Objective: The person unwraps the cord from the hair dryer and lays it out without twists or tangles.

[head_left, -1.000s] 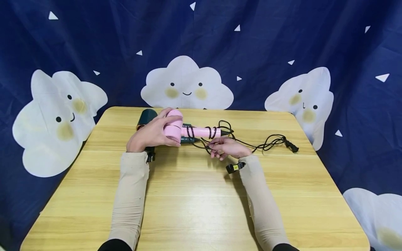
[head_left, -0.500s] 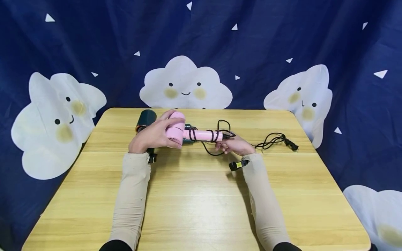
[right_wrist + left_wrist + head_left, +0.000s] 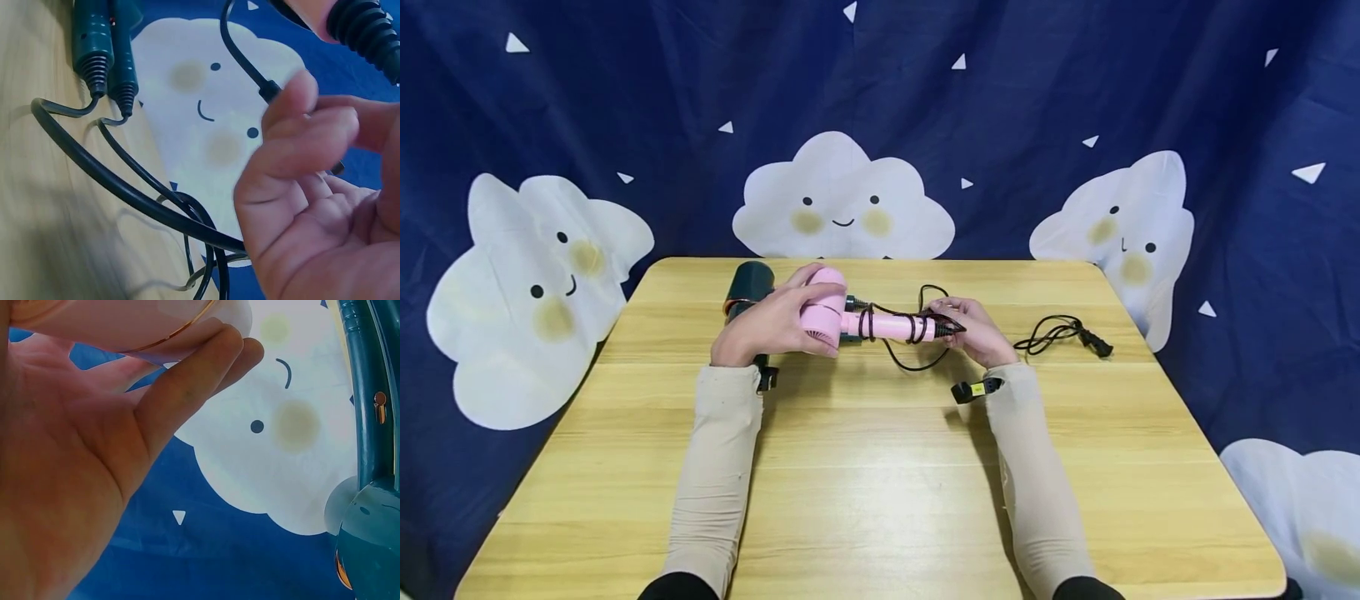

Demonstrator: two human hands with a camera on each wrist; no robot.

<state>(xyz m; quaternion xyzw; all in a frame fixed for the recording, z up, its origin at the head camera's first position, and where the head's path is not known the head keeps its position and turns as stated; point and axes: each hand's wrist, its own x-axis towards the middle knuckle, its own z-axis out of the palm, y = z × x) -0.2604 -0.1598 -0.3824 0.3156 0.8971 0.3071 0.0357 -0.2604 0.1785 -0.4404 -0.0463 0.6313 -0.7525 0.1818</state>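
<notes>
My left hand (image 3: 760,323) grips the head of a pink hair dryer (image 3: 823,312), held above the table with its handle pointing right. A black cord (image 3: 868,323) winds round that handle. At the handle's right end, my right hand (image 3: 977,333) pinches the black cord; in the right wrist view a thicker piece of the cord (image 3: 267,89) enters between the fingers. Dark green hair dryers (image 3: 751,283) lie behind and under the pink one, partly hidden by my left hand. Two green handles (image 3: 92,40) with their cords show in the right wrist view.
The green dryers' black cords (image 3: 917,367) loop on the wooden table (image 3: 865,467). A bundled cord with a black plug (image 3: 1096,343) lies to the right. A blue curtain with white clouds (image 3: 842,196) hangs behind the table's far edge.
My right hand has risen from the cords near the table to the end of the pink handle, moving slightly right. The pink hair dryer has shifted a little right in my left hand.
</notes>
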